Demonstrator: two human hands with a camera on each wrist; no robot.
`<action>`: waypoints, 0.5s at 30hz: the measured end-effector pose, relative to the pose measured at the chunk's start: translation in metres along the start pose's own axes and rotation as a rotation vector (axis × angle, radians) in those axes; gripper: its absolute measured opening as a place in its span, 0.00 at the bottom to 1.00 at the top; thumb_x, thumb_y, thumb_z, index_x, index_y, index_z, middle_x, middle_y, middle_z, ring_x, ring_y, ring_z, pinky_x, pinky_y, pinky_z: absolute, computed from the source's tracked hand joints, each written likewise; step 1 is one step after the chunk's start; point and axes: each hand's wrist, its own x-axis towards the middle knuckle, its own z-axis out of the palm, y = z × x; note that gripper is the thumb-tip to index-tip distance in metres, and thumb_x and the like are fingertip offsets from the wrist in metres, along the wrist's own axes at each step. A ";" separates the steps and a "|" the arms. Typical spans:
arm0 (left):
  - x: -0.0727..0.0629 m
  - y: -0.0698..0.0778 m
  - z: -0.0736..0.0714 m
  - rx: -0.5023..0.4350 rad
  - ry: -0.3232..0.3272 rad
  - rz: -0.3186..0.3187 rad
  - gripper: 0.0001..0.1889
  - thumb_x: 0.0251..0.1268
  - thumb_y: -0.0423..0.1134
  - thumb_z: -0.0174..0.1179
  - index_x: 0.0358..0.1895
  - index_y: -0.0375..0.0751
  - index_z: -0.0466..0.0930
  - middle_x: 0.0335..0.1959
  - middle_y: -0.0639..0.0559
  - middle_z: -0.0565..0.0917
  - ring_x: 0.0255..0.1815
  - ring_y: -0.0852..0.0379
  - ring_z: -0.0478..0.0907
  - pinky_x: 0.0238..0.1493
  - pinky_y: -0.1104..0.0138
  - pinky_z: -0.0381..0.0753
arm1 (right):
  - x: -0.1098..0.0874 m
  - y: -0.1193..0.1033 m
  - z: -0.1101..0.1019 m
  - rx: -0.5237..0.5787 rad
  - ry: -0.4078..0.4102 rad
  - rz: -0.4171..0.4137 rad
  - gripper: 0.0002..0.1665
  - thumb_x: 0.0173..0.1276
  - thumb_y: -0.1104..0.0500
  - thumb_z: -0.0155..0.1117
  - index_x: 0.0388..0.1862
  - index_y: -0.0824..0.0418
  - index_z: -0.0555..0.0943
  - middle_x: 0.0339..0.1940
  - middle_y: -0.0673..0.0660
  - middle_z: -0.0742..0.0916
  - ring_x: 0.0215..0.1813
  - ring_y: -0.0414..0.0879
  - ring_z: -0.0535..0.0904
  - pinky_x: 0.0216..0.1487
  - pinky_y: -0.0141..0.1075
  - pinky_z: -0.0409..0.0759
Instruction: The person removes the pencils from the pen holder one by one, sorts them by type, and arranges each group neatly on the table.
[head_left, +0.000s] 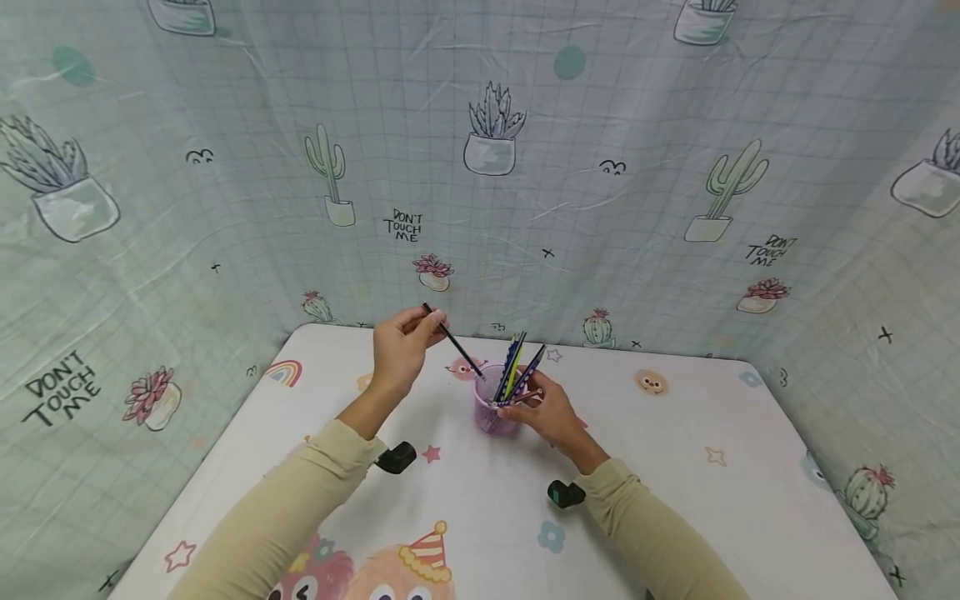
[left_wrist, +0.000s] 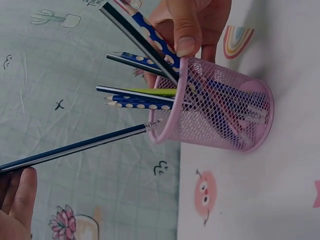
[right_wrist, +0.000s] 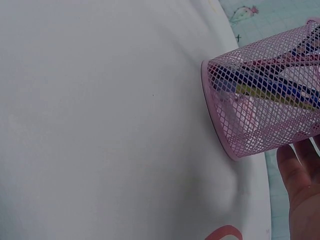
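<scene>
A pink mesh pen cup (head_left: 495, 417) stands on the white table, holding several pencils and pens (left_wrist: 145, 95), some blue with white dots and one yellow-green. My right hand (head_left: 553, 408) grips the cup from the right side, its thumb (left_wrist: 186, 42) at the rim beside a dotted pencil. In the right wrist view, fingers (right_wrist: 295, 170) lie against the mesh side. My left hand (head_left: 401, 346), up and left of the cup, pinches a dark striped pen (left_wrist: 80, 147) near its upper end. That pen slants down, with its clear tip at the cup's mouth.
The white table (head_left: 660, 467) carries printed cartoon figures, stars and a rainbow. A patterned cloth (head_left: 525, 233) with cacti hangs behind it and along both sides. Black devices (head_left: 396, 458) sit under both wrists.
</scene>
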 end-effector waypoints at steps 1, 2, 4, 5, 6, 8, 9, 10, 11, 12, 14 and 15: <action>0.001 0.002 -0.001 0.003 -0.001 -0.003 0.16 0.74 0.34 0.64 0.55 0.21 0.83 0.51 0.26 0.86 0.40 0.64 0.90 0.50 0.66 0.91 | 0.000 0.000 0.000 0.001 0.000 -0.001 0.46 0.61 0.62 0.81 0.77 0.62 0.70 0.56 0.64 0.83 0.56 0.49 0.81 0.72 0.49 0.81; 0.001 0.004 -0.003 0.008 0.001 -0.007 0.17 0.74 0.35 0.64 0.55 0.22 0.83 0.52 0.26 0.87 0.40 0.64 0.90 0.50 0.67 0.91 | 0.000 0.001 0.000 -0.001 0.000 -0.001 0.46 0.61 0.61 0.81 0.76 0.61 0.70 0.56 0.64 0.83 0.56 0.49 0.81 0.72 0.49 0.81; 0.002 0.007 -0.005 0.020 -0.001 -0.010 0.17 0.74 0.35 0.64 0.56 0.22 0.83 0.52 0.27 0.87 0.41 0.63 0.90 0.50 0.67 0.91 | -0.001 0.000 0.000 -0.010 -0.003 -0.001 0.46 0.61 0.60 0.81 0.76 0.61 0.71 0.55 0.63 0.83 0.57 0.49 0.82 0.72 0.48 0.81; 0.002 0.008 -0.006 0.022 -0.001 -0.008 0.17 0.74 0.35 0.64 0.56 0.22 0.83 0.52 0.26 0.87 0.41 0.63 0.90 0.50 0.68 0.91 | -0.001 0.000 0.000 -0.011 -0.003 -0.001 0.46 0.61 0.60 0.81 0.76 0.60 0.71 0.55 0.63 0.83 0.57 0.50 0.82 0.72 0.48 0.81; 0.003 0.010 -0.008 0.027 -0.002 -0.007 0.17 0.74 0.36 0.64 0.55 0.22 0.83 0.52 0.27 0.87 0.41 0.63 0.90 0.50 0.68 0.91 | -0.001 0.000 0.000 -0.013 -0.002 0.000 0.46 0.61 0.60 0.81 0.76 0.60 0.71 0.55 0.63 0.83 0.57 0.50 0.82 0.72 0.48 0.81; 0.004 0.013 -0.010 0.037 -0.002 -0.002 0.17 0.74 0.36 0.64 0.55 0.23 0.83 0.52 0.27 0.87 0.41 0.64 0.90 0.50 0.68 0.90 | -0.001 -0.001 -0.001 -0.016 -0.002 -0.002 0.46 0.61 0.59 0.81 0.76 0.60 0.71 0.55 0.62 0.83 0.57 0.49 0.82 0.72 0.48 0.81; 0.004 0.014 -0.012 0.038 -0.004 0.001 0.17 0.74 0.36 0.64 0.55 0.23 0.83 0.52 0.28 0.87 0.40 0.64 0.90 0.50 0.68 0.90 | -0.001 -0.001 -0.001 -0.014 -0.003 -0.006 0.46 0.61 0.59 0.81 0.76 0.61 0.71 0.55 0.63 0.83 0.57 0.50 0.82 0.73 0.48 0.81; 0.005 0.015 -0.013 0.038 -0.004 0.001 0.17 0.74 0.36 0.64 0.55 0.23 0.84 0.51 0.28 0.87 0.40 0.64 0.90 0.50 0.68 0.90 | -0.001 0.000 -0.001 -0.011 -0.003 -0.009 0.46 0.61 0.60 0.81 0.76 0.61 0.71 0.55 0.63 0.83 0.57 0.50 0.82 0.73 0.48 0.81; 0.005 0.016 -0.014 0.038 -0.003 0.001 0.16 0.74 0.36 0.64 0.54 0.24 0.84 0.51 0.28 0.88 0.40 0.64 0.90 0.50 0.68 0.91 | -0.001 0.000 -0.001 -0.013 -0.005 -0.014 0.45 0.62 0.59 0.81 0.76 0.61 0.71 0.55 0.63 0.83 0.57 0.49 0.82 0.73 0.48 0.81; 0.006 0.017 -0.016 0.044 -0.003 -0.003 0.16 0.74 0.36 0.64 0.54 0.24 0.84 0.51 0.29 0.88 0.40 0.65 0.90 0.50 0.68 0.90 | -0.001 0.000 -0.002 -0.012 -0.004 -0.018 0.45 0.62 0.60 0.81 0.76 0.62 0.71 0.55 0.64 0.83 0.57 0.50 0.82 0.73 0.49 0.81; 0.007 0.019 -0.018 0.046 -0.001 -0.005 0.16 0.74 0.36 0.64 0.54 0.24 0.84 0.50 0.30 0.88 0.40 0.65 0.90 0.50 0.69 0.91 | 0.000 0.000 -0.002 -0.007 -0.006 -0.028 0.45 0.61 0.60 0.81 0.76 0.63 0.71 0.55 0.65 0.83 0.56 0.50 0.82 0.72 0.50 0.81; 0.008 0.020 -0.020 0.052 -0.001 -0.006 0.16 0.74 0.36 0.64 0.54 0.24 0.84 0.51 0.30 0.88 0.39 0.65 0.90 0.49 0.69 0.91 | 0.001 0.001 -0.002 -0.008 -0.007 -0.031 0.46 0.61 0.60 0.81 0.76 0.63 0.71 0.55 0.66 0.83 0.56 0.51 0.82 0.72 0.50 0.81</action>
